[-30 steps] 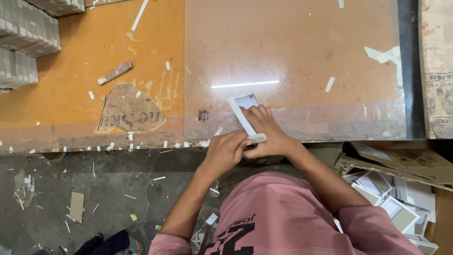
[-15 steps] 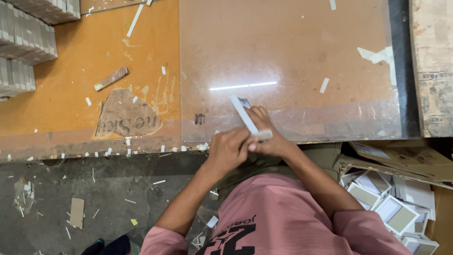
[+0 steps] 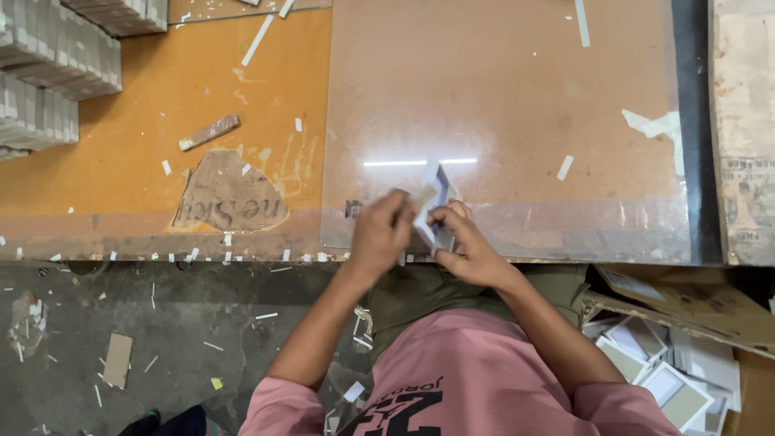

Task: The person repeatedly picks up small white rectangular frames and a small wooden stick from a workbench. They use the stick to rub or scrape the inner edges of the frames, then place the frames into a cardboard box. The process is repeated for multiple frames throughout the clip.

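Observation:
Both my hands are at the near edge of the worktable, over a clear plastic sheet (image 3: 517, 97) that covers its right part. My left hand (image 3: 381, 234) and my right hand (image 3: 468, 246) together hold a small white-framed card box (image 3: 432, 202), tilted up on edge between the fingers. Motion blurs the box and the fingertips. My left thumb side presses its left edge; my right fingers pinch its lower right corner.
Stacks of flat grey boxes (image 3: 48, 73) stand at the far left of the orange tabletop (image 3: 161, 97). A small wooden stick (image 3: 210, 132) and several paper scraps lie there. A carton with several white-framed boxes (image 3: 678, 379) sits at my right on the floor.
The box lay flat on the table under both hands a second ago. Now it is lifted and turned up on its edge, with both hands shifted slightly left.

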